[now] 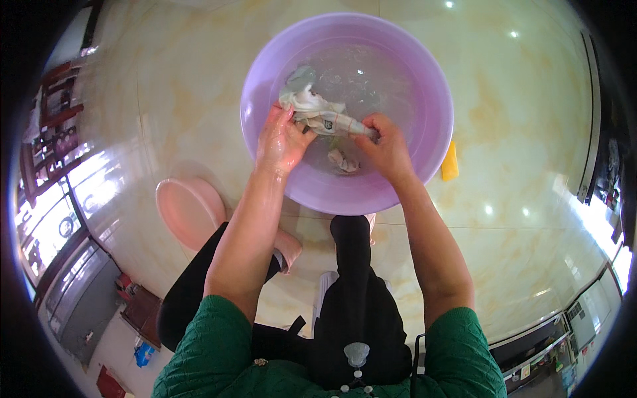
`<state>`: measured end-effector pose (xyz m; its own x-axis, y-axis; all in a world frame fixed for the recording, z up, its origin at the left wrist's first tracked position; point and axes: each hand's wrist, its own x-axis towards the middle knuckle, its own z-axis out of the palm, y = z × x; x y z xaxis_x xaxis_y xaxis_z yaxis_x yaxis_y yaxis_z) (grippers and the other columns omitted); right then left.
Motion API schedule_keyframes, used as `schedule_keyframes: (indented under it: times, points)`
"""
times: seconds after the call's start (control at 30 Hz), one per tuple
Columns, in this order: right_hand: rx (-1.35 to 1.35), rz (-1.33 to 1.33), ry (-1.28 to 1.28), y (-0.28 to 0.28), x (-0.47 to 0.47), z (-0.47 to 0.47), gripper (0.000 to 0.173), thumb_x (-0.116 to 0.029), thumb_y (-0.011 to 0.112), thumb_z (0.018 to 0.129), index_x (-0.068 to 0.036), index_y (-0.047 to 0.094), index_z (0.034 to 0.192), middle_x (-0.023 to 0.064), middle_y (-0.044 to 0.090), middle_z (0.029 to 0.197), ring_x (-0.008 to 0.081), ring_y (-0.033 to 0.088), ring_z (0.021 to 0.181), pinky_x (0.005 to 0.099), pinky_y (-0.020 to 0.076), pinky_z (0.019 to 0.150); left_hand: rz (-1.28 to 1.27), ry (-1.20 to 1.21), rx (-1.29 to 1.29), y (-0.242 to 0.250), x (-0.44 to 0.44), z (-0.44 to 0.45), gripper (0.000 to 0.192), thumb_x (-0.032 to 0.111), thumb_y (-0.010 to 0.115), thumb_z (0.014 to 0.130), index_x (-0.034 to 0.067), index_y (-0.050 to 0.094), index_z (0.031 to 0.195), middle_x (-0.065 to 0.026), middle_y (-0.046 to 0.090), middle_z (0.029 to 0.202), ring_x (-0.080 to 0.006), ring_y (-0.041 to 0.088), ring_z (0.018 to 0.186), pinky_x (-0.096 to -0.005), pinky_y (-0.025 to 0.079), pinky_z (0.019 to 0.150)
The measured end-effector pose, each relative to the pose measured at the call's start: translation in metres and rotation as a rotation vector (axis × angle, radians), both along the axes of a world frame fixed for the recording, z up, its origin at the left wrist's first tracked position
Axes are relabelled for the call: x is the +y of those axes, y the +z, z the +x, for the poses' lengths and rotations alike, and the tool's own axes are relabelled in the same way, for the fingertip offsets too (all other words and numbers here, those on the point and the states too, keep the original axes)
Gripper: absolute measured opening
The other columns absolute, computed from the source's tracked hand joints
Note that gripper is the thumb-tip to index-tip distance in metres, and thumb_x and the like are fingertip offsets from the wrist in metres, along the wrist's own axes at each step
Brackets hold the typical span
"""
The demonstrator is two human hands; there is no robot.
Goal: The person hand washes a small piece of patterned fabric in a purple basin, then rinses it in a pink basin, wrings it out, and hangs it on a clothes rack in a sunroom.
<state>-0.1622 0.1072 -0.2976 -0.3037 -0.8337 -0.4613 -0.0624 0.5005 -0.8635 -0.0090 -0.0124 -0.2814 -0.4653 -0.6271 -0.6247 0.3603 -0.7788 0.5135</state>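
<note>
A wet white cloth [318, 104] is stretched between my hands over a large purple plastic basin [259, 64] of cloudy water. It has thin red lines and a small dark printed figure. The wet left hand [282, 139] grips it at the basin's left side, its fingers partly hidden by the fabric. At the cloth's right end, bunched to a narrow tip, my right hand [385, 147] pinches it. Part of the cloth at the upper left dips into the water. A smaller pale bunched cloth [343, 161] lies in the water below my hands.
A yellow bar [450, 161], perhaps soap, rests on the glossy tiled floor [517, 124] right of the basin. At left a pink basin [189, 211] stands tilted near my leg. My black-trousered knees [353, 278] are close to the purple rim.
</note>
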Motion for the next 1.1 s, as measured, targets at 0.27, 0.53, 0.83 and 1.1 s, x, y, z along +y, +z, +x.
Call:
schedule_keyframes:
  times: [0.27, 0.53, 0.83, 1.1]
  points:
    - [0.440, 0.165, 0.398, 0.000, 0.015, 0.008, 0.031, -0.017, 0.064, 0.077, -0.004, 0.056, 0.104, 0.0154, 0.054, 0.103, 0.0316, 0.054, 0.095, 0.0359, 0.0439, 0.083, 0.141, 0.126, 0.037, -0.011, -0.003, -0.009, 0.025, 0.014, 0.049, 0.089, 0.014, 0.047, 0.114, -0.0070, 0.053, 0.116, -0.0224, 0.052, 0.104, -0.0413, 0.041, 0.088]
    - [-0.441, -0.021, -0.150, -0.027, -0.022, 0.013, 0.026, -0.023, 0.055, 0.088, -0.002, 0.056, 0.103, 0.0073, 0.057, 0.099, 0.0156, 0.055, 0.088, 0.0304, 0.0445, 0.078, -0.023, -0.184, 0.078, 0.005, 0.001, -0.006, 0.024, 0.009, 0.050, 0.088, 0.015, 0.046, 0.111, -0.0019, 0.057, 0.105, -0.0147, 0.056, 0.086, -0.0257, 0.038, 0.058]
    - [-0.823, 0.085, -0.785, -0.013, -0.002, -0.014, 0.014, -0.023, 0.055, 0.088, -0.009, 0.057, 0.088, 0.0014, 0.054, 0.077, 0.0104, 0.049, 0.068, 0.0245, 0.0383, 0.053, 0.050, 0.119, -0.105, -0.003, 0.006, -0.008, 0.031, 0.000, 0.055, 0.079, 0.017, 0.048, 0.105, 0.0003, 0.054, 0.095, -0.0138, 0.049, 0.075, -0.0266, 0.034, 0.051]
    - [-0.783, -0.113, -0.702, -0.007, 0.001, -0.020, 0.015, -0.015, 0.053, 0.086, -0.006, 0.056, 0.098, 0.0010, 0.053, 0.079, 0.0086, 0.045, 0.064, 0.0220, 0.0371, 0.055, -0.054, 0.034, -0.111, 0.006, 0.006, -0.006, 0.030, -0.002, 0.051, 0.078, 0.014, 0.048, 0.103, 0.0008, 0.055, 0.093, -0.0086, 0.049, 0.068, -0.0205, 0.026, 0.043]
